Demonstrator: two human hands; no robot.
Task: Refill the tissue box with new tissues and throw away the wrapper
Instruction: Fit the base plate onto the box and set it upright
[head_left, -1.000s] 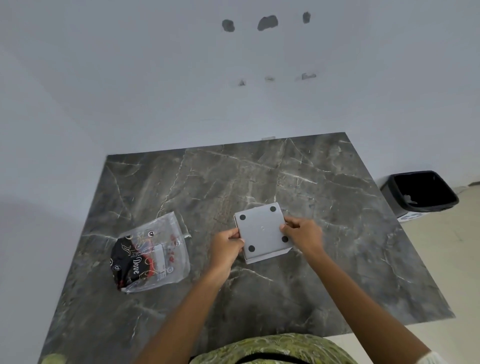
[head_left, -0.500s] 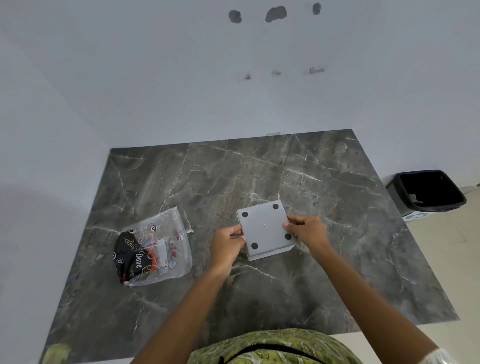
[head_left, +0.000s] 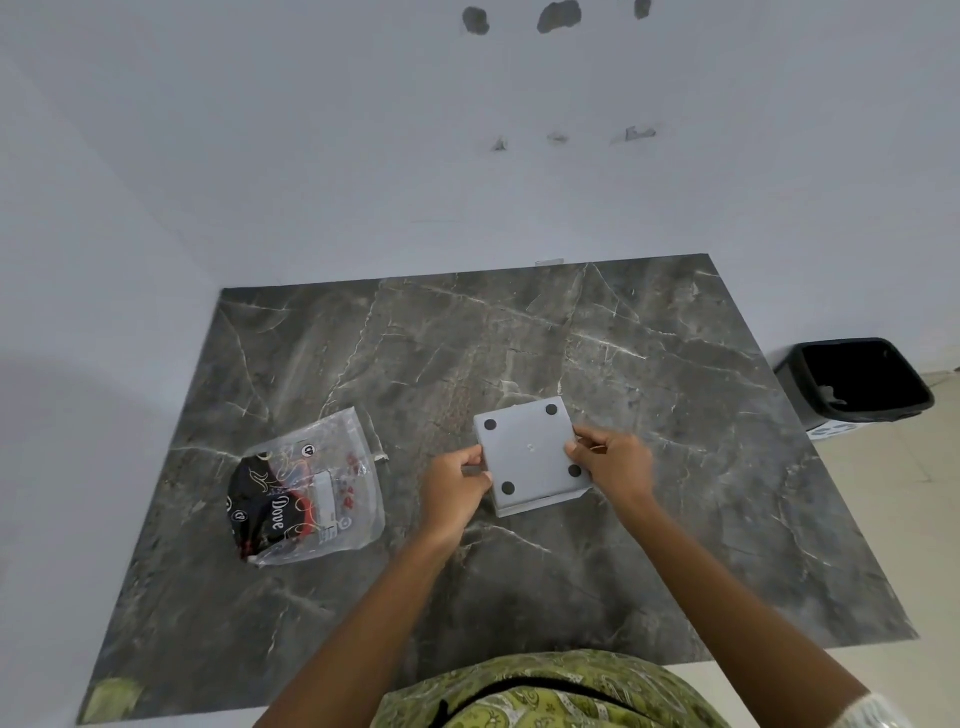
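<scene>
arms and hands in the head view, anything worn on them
Both forearms are bare, with no watch, rings or gloves visible on the left hand or the right hand. A bit of white sleeve shows at the right arm's upper end. The torso wears green patterned fabric.

At the centre of the frame the tissue box (head_left: 530, 453) shows a plain light grey face with four black round dots near its corners. To its left the wrapper (head_left: 311, 488) is clear plastic printed with a black patch, white lettering, and red and gold swirls. The table (head_left: 519, 353) is dark grey marble with pale white veins, the wall (head_left: 363, 156) is pale bluish white with dark grey blotches at the upper centre, the bin (head_left: 857, 382) at the right edge is black, and the garment (head_left: 545, 693) at the bottom is green with a paisley-like pattern.
</scene>
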